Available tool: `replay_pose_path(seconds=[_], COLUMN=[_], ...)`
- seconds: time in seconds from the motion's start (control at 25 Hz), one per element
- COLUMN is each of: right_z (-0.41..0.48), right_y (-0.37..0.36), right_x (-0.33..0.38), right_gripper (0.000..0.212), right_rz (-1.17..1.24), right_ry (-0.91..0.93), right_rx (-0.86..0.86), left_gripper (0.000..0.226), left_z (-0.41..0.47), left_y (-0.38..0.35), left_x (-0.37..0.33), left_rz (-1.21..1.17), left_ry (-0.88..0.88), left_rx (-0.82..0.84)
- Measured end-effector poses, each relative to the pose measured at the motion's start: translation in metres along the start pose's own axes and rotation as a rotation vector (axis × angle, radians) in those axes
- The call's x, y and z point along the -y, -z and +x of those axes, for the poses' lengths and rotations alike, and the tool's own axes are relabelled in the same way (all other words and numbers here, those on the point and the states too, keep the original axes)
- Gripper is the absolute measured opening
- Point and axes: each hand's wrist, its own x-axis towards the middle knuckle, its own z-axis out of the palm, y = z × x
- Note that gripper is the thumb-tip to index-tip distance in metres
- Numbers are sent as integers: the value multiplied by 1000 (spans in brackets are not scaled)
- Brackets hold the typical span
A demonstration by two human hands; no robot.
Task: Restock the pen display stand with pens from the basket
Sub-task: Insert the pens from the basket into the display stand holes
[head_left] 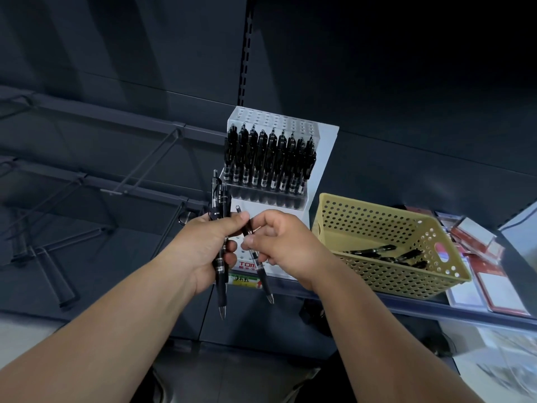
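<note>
Two hands raised | left hand (pixel 203 245) fisted round pens (pixel 220 257) | right hand (pixel 286 242) pinching pen (pixel 263 274)

Both forearms are bare, with no sleeves, watch or rings visible.

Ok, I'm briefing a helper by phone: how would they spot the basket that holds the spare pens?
Find the white pen display stand on the dark shelf. Immediately to its right sits the basket, pale yellow plastic with round holes all over. Unlike the red and white packets beside it, it holds loose black pens.
</note>
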Motion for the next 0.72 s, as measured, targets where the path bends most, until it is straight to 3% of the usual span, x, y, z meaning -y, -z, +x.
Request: replay_pose_path(seconds=[0.12, 0.32, 0.52, 0.72], right_z=[6, 26, 51, 79], right_y=[-4, -8, -15, -27], right_x=[0, -3, 3, 5], right_gripper=[5, 8, 7, 21], right_rz=[26, 65, 159, 156], right_ry=[-2, 31, 105, 189], right_rx=[-51, -226, -381, -453], left_gripper=[34, 20, 24, 24], left_z=[7, 18, 27, 36], left_y=[7, 27, 45, 57], left_x=[-2, -4, -5, -5], left_rz=[-52, -91, -150, -157], left_ry=[16, 29, 65, 92], left_rx=[-64, -86, -90, -107])
